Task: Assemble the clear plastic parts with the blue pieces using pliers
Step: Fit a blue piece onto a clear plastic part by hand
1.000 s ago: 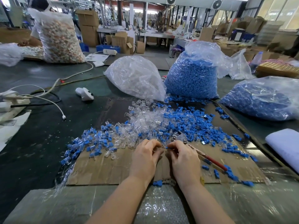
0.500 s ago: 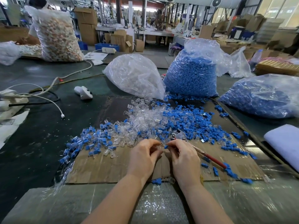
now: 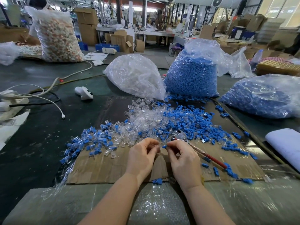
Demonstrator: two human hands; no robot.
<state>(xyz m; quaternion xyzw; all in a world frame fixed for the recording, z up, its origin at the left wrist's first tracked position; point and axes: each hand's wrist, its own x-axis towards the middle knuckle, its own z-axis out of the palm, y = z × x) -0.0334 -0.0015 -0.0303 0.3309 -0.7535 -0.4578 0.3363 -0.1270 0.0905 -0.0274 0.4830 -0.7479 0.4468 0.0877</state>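
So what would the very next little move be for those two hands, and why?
Probably bring the blue piece pinched in the right hand leftward into the clear part that the left hand seems to hold. The two sit tip to tip, not yet joined, and the pliers lie unused on the cardboard.

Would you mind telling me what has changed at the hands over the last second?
The left hand and right hand, pressed together a second ago, have drawn slightly apart. The blue piece now shows pinched at the right fingertips; what the left hand holds is unclear. The pliers stay on the cardboard, untouched, and the piles look the same.
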